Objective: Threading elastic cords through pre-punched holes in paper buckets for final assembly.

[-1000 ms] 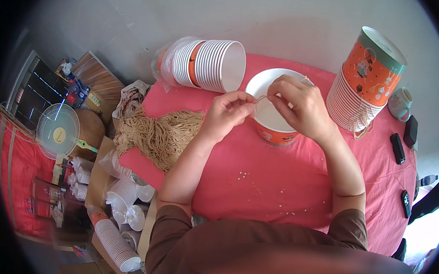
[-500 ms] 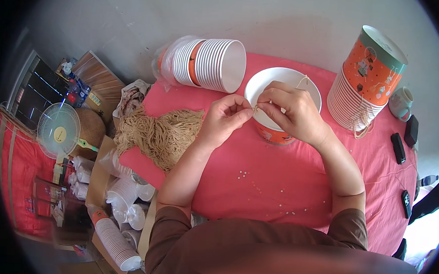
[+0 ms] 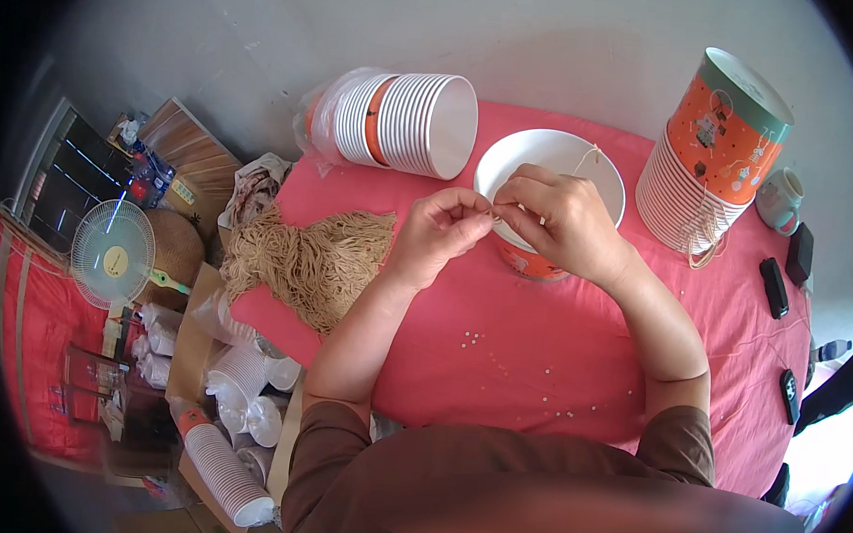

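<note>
Cord [image 3: 493, 213] in the pinch of left hand [image 3: 438, 238] and right hand [image 3: 572, 223] above orange bucket [image 3: 531, 264], strand [image 3: 589, 155] inside its rim.

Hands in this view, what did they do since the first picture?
The left hand and right hand shifted slightly nearer the person, uncovering more of the string at the far rim of the bucket. Both still pinch a thin strand; nothing was visibly let go. The bucket and yarn stayed put.
</note>
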A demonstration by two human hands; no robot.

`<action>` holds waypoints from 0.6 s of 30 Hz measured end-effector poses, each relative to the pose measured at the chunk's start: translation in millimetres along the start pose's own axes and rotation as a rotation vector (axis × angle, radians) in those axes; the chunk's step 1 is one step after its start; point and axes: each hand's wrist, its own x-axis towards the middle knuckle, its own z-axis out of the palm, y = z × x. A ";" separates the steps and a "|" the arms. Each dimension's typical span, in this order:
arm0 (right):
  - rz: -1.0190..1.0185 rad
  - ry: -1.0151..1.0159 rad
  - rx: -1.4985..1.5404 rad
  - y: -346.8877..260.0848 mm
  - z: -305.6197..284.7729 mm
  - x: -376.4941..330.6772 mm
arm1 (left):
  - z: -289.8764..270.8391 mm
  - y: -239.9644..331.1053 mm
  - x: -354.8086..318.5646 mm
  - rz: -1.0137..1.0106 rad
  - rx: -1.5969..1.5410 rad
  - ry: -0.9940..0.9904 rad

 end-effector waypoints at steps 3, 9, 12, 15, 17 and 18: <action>0.016 -0.013 0.032 0.2 0.6 -0.5 | 4.4 -0.8 -1.2 0.058 0.158 0.059; 0.222 -0.146 0.172 1.0 -2.2 -2.6 | 6.7 -7.3 -2.9 0.241 0.436 0.101; 0.313 -0.197 0.276 -0.5 -2.8 -2.0 | 11.0 -7.1 -2.5 0.422 0.628 0.133; 0.376 -0.229 0.326 0.9 -4.5 -1.4 | 9.0 -10.9 -0.5 0.541 0.639 0.104; 0.399 -0.250 0.370 2.6 -5.2 -0.8 | 9.1 -11.1 -0.4 0.550 0.612 0.105; 0.399 -0.250 0.371 2.3 -5.7 -0.2 | 8.7 -11.5 0.2 0.549 0.613 0.105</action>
